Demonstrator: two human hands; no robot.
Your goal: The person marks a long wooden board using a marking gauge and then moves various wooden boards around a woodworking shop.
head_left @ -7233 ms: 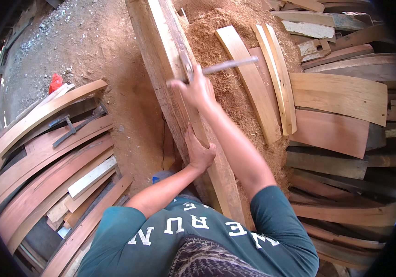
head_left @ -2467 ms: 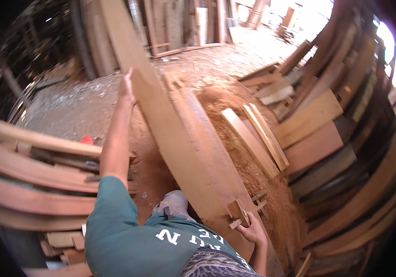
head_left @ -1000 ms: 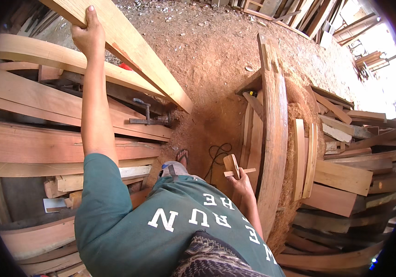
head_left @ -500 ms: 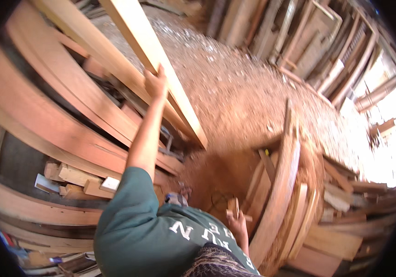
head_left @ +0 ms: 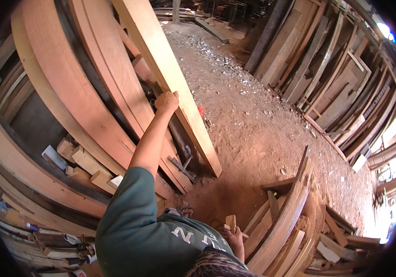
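Note:
My left hand (head_left: 166,102) reaches forward, its fingers closed over the left edge of a long pale wooden beam (head_left: 179,87). The beam slants from the top left down to a squared end low over the earth floor. Reddish boards (head_left: 108,78) lean just left of that hand. Close to my body, my right hand (head_left: 236,241) is closed round a small wooden tool (head_left: 231,222) with a stem and a crosspiece, like a marking gauge. My fingers hide part of it.
A metal clamp (head_left: 184,166) sits by the boards' lower ends. Small wood blocks (head_left: 87,161) lie at left. On my right stand a thick rough-edged slab (head_left: 283,214) and offcuts (head_left: 334,249). Planks and frames (head_left: 327,83) lean along the far right; chips litter the floor (head_left: 239,120).
The view has shifted and is less blurred. Two pale lengths showed with a gap between them; now one shows at my left hand. My right hand keeps hold of the small wooden tool.

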